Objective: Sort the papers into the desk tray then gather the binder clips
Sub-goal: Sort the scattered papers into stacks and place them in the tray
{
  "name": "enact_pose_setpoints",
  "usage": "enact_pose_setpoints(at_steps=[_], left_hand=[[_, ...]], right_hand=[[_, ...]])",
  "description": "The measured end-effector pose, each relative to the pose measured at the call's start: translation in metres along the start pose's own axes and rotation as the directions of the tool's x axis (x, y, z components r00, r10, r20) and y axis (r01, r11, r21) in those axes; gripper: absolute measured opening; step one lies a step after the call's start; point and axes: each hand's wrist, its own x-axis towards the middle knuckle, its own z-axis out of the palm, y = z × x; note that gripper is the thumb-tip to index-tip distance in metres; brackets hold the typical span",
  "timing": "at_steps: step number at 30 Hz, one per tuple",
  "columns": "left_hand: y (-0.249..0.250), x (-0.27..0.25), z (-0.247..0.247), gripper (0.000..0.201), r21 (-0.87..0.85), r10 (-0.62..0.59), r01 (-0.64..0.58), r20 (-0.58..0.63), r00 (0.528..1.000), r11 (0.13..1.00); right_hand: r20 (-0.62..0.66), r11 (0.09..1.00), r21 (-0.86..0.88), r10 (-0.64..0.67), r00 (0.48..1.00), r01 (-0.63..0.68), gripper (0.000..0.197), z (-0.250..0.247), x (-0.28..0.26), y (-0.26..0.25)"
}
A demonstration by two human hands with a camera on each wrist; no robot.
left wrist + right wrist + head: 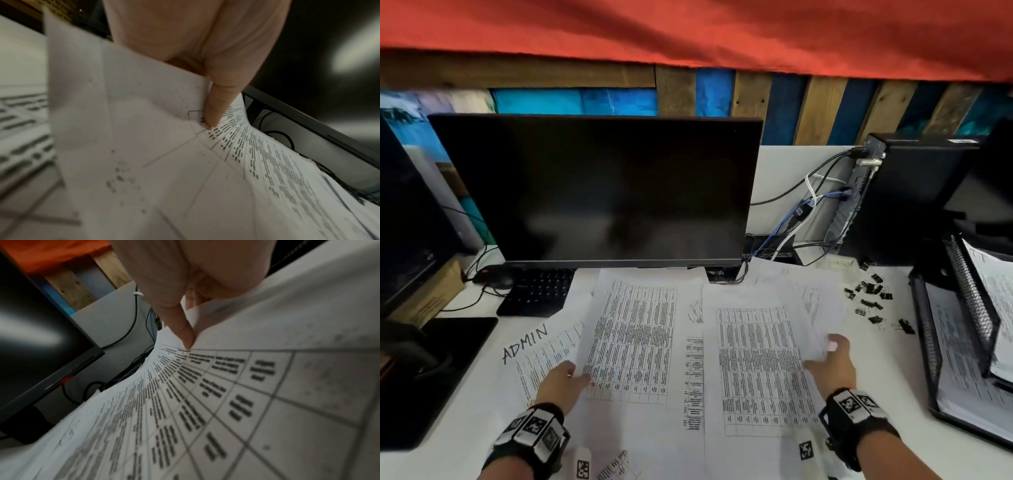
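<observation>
Printed table sheets lie spread over the white desk. My left hand (578, 376) pinches the lower left edge of the left sheet (633, 339); in the left wrist view the thumb (216, 112) presses on top of that sheet (164, 154) and the fingers are hidden beneath. My right hand (822, 356) pinches the right edge of the right sheet (756, 370), thumb (185, 331) on the printed side of the sheet (226, 394). Several black binder clips (869, 298) lie scattered right of the papers. A black mesh desk tray (925, 329) with papers inside stands at the far right.
A dark monitor (599, 192) stands behind the papers, with a keyboard (537, 291) partly under them. A sheet marked ADMIN (534, 346) lies at the left. A black computer tower (904, 198) with cables (798, 212) stands at the back right.
</observation>
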Motion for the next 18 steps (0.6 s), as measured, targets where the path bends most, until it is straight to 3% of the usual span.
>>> enact_pose_setpoints(at_steps=[1, 3, 5, 7, 10, 12, 15, 18], left_hand=[[0.002, -0.001, -0.001, 0.013, -0.036, 0.013, -0.012, 0.029, 0.999, 0.999], [0.003, -0.003, 0.0, 0.02, -0.129, 0.027, -0.009, 0.141, 0.99, 0.992], [0.007, -0.009, 0.004, 0.028, -0.221, 0.05, 0.008, 0.254, 0.966, 0.975], [0.013, -0.015, 0.008, 0.027, -0.27, 0.054, 0.035, 0.316, 0.947, 0.962], [0.024, -0.023, 0.014, 0.027, -0.292, 0.05, 0.051, 0.329, 0.943, 0.955], [0.027, -0.026, 0.017, 0.029, -0.287, 0.044, 0.05, 0.311, 0.949, 0.957], [0.025, -0.028, 0.018, 0.032, -0.278, 0.04, 0.048, 0.301, 0.953, 0.959], [0.021, -0.028, 0.018, 0.03, -0.282, 0.059, 0.033, 0.312, 0.948, 0.959]], right_hand=[[-0.016, 0.997, 0.054, 0.049, 0.999, -0.048, 0.076, -0.005, 0.0, 0.0], [0.018, 0.977, 0.124, 0.174, 0.985, -0.175, 0.085, -0.016, 0.0, -0.003], [0.137, 0.975, 0.107, 0.179, 0.974, -0.194, 0.056, -0.023, 0.002, -0.005], [0.142, 0.997, 0.029, 0.071, 0.987, -0.076, 0.024, -0.028, 0.002, -0.01], [0.029, 0.983, -0.156, -0.098, 0.995, 0.101, 0.027, -0.039, 0.002, -0.025], [-0.024, 0.952, -0.233, -0.211, 0.977, 0.2, 0.014, -0.053, -0.002, -0.039], [-0.101, 0.908, -0.271, -0.358, 0.928, 0.32, 0.011, -0.08, -0.008, -0.056], [-0.198, 0.911, -0.199, -0.399, 0.895, 0.362, 0.008, -0.106, -0.012, -0.067]])
